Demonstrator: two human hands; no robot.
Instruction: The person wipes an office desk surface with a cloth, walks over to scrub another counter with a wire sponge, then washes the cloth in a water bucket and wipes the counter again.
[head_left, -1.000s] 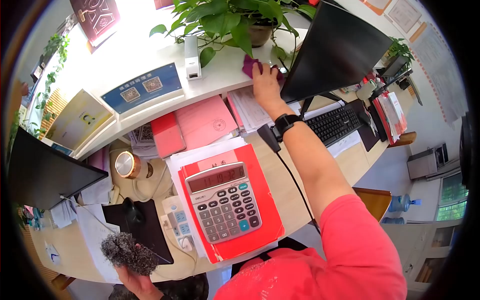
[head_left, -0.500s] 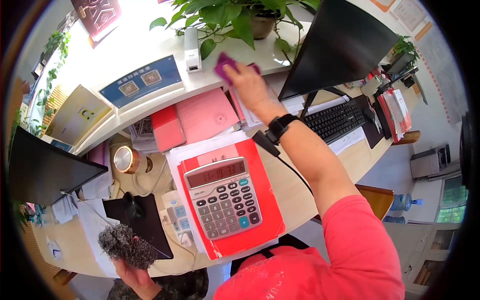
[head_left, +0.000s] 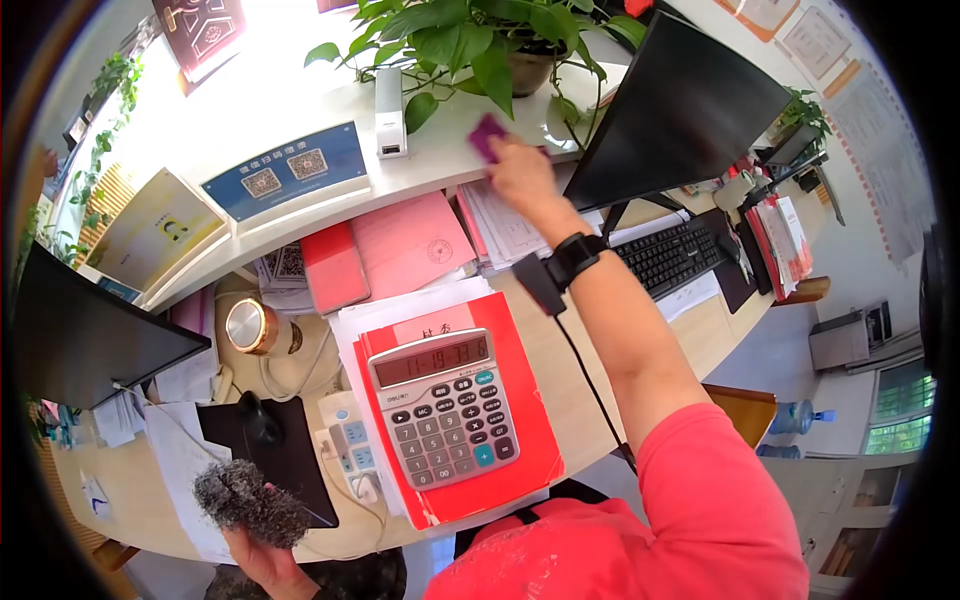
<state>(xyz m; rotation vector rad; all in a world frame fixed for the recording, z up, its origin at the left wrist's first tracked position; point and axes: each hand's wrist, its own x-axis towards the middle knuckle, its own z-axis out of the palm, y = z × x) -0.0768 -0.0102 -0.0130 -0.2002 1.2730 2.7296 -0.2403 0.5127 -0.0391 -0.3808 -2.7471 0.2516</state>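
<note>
My right hand [head_left: 525, 180] is closed on a purple cloth [head_left: 488, 138], pressed to the white raised ledge [head_left: 440, 165] between the potted plant [head_left: 470, 45] and the large monitor [head_left: 675, 110]. A black band with a cable is on that wrist. Low at the left, my left hand [head_left: 262, 562] grips a dark grey, fuzzy bundle [head_left: 250, 502], perhaps a duster head; its exact kind does not show. The bundle is near a black mouse pad [head_left: 310, 490] with a mouse [head_left: 262, 422].
A calculator [head_left: 440, 410] lies on a red folder [head_left: 540, 440] in front of me. On the ledge stand a blue QR-code sign [head_left: 285, 170] and a white device [head_left: 390, 115]. A lidded cup [head_left: 255, 328], power strip [head_left: 350, 440] and keyboard [head_left: 675, 255] are on the desk.
My right hand has slid to the right along the ledge with the purple cloth. My left hand still holds the fuzzy bundle, almost in the same place.
</note>
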